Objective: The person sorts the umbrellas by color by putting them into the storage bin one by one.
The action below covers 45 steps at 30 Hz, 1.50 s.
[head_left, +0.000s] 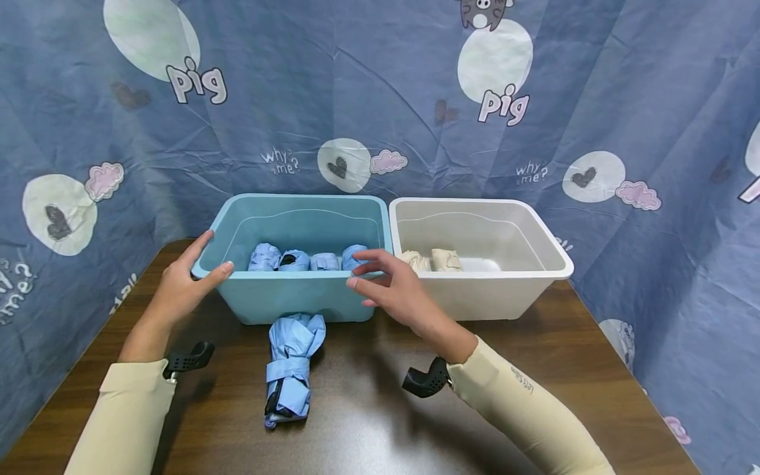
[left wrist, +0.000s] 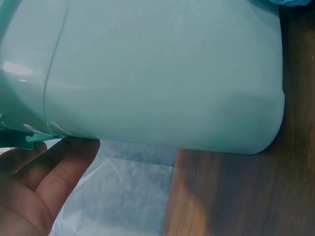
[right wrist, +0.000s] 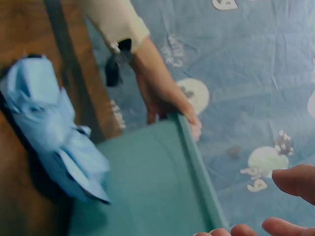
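My left hand grips the left end of a teal bin, thumb over the rim and fingers outside, under the lip in the left wrist view. My right hand hovers at the bin's front right corner, fingers loosely bent and apart from the thumb, nothing between them. Inside the bin, several light-blue rolled bundles stand in a row, their lower parts hidden by the front wall. On the table before it lies another light-blue fabric bundle, wrapped by a band, with a black part near its lower end.
A white bin stands right against the teal one, with two cream bundles at its left end. Both bins sit on a dark wooden table. A blue printed cloth hangs behind.
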Motion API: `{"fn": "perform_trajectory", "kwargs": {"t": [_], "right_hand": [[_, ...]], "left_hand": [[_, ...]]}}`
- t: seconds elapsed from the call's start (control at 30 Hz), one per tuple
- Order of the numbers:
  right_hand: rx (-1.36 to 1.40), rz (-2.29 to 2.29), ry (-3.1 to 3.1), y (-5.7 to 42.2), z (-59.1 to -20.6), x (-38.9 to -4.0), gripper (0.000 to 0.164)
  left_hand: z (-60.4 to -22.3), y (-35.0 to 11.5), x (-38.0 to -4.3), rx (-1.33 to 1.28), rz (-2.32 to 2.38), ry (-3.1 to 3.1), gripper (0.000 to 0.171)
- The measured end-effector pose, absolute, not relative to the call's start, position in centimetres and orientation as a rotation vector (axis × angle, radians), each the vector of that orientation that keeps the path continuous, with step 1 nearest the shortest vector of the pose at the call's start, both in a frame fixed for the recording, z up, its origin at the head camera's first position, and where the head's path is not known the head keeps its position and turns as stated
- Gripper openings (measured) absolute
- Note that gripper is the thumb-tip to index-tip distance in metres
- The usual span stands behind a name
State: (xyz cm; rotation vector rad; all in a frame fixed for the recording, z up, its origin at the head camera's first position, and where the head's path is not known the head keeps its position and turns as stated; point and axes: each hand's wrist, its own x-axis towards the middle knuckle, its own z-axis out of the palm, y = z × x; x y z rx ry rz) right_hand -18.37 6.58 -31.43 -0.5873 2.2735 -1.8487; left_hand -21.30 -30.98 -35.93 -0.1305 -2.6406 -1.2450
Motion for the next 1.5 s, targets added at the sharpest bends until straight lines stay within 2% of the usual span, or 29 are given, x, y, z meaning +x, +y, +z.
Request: {"fn": "perform_trajectory", "kwargs": {"t": [0.2, 0.73, 0.93, 1.13, 1.5], "right_hand": [[-0.609, -1.821, 2.25, 5.6, -34.0, -17.2, 0.047], [-0.311, -1.804, 2.002, 1.6, -41.5, -16.4, 0.064], [-0.221, -1.873, 1.877, 0.2, -42.9, -16.1, 0.071], [-0.168, -1.883, 1.87, -1.1, -43.9, -16.2, 0.068], [-0.074, -1.721, 2.105, -2.5, -43.2, -15.9, 0.068]], "left_hand": [[-36.1, -31.0, -21.2, -0.12, -1.25, -2.643, 0.081], [-36.3, -30.9, -21.3, -0.127, -1.263, -2.63, 0.082], [-36.4, -30.8, -21.4, -0.129, -1.259, -2.626, 0.082], [-36.2, -30.7, -21.5, -0.129, -1.266, -2.617, 0.081], [-36.0, -30.7, -21.3, -0.129, -1.273, -2.616, 0.081]]}}
